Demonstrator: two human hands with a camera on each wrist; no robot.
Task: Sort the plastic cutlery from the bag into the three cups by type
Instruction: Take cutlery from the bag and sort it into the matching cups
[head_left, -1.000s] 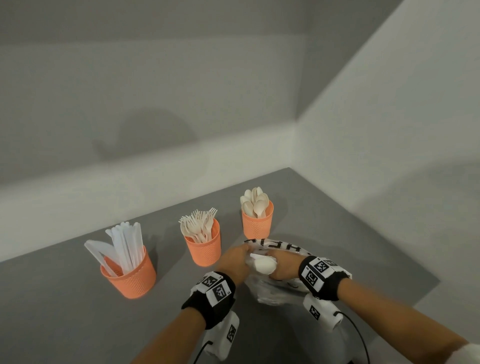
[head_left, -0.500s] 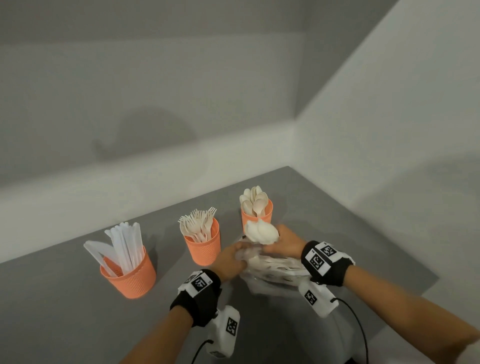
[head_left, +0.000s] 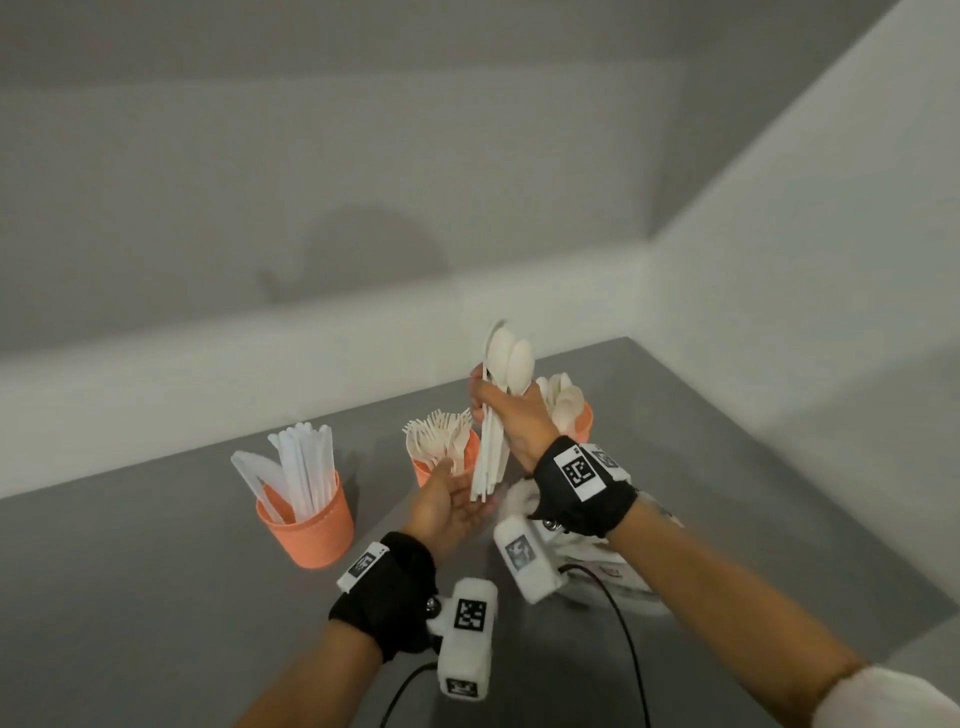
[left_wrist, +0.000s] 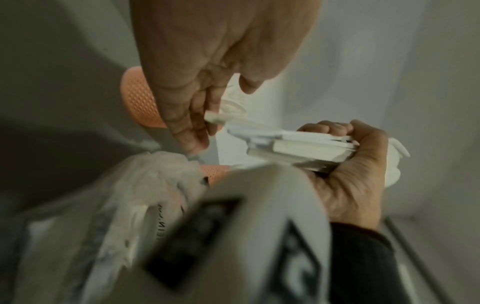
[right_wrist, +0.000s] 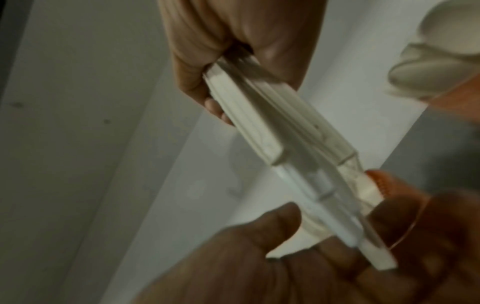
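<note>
The grey surface (head_left: 156, 597) fills the lower half of the head view, and along it the three orange cups stand as they did a second ago: the knife cup (head_left: 311, 525) at lower left, the fork cup (head_left: 441, 457) near the centre, and the spoon cup (head_left: 582, 421) just right of centre, half hidden behind the raised wrist. The bag (head_left: 597, 566) now lies slack on the surface at lower centre right, beneath the right forearm, whereas a second ago both hands were working at its mouth. The big change is the right hand (head_left: 511, 415): it has come up out of the bag to the middle of the frame, its fingers (left_wrist: 324, 128) wrapped tight round a bundle of spoons (head_left: 506, 364) held upright, bowls on top and handles hanging down. The left hand (head_left: 447, 506) has let go of the bag and now sits just below the bundle, palm up, fingers relaxed and spread, the handle ends touching or almost touching them; the blur in the wrist views leaves that unclear. I judge this to be a squaring-up of the handles before the bundle goes into the spoon cup right behind it. The bag's remaining contents cannot be made out, so how much sorting is left is uncertain.
</note>
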